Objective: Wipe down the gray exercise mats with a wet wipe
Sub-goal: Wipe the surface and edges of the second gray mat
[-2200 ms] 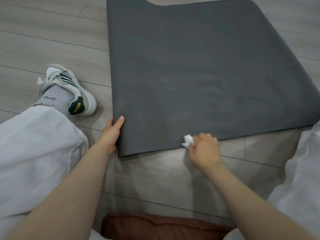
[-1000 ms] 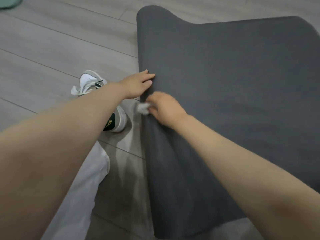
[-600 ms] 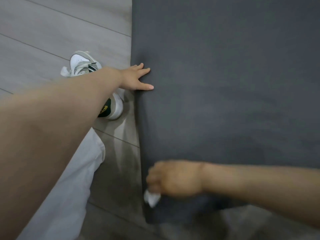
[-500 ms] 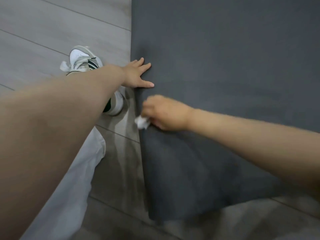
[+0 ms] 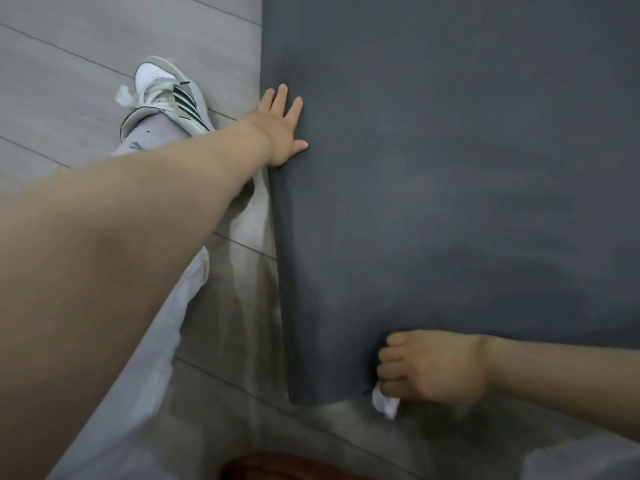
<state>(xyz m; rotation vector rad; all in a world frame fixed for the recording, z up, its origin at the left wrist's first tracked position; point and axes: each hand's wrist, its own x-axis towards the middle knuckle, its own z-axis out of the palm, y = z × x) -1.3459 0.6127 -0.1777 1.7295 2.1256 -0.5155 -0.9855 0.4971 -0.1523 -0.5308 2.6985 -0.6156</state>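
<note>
**Wiping the mat's near edge**

Lying flat on the pale plank floor [image 5: 69,57], the gray exercise mat [image 5: 450,168] fills the right side. The left hand [image 5: 282,128] presses its left edge, fingers straight and slightly spread. At the near edge, the right hand [image 5: 433,367] curls its fingers around a crumpled white wet wipe [image 5: 385,405]. A white sneaker [image 5: 166,95] sits left of the mat.

One gray mat [image 5: 450,168], one white wipe [image 5: 385,405], two hands: left hand [image 5: 282,131], right hand [image 5: 433,367]; one sneaker [image 5: 166,95].
</note>
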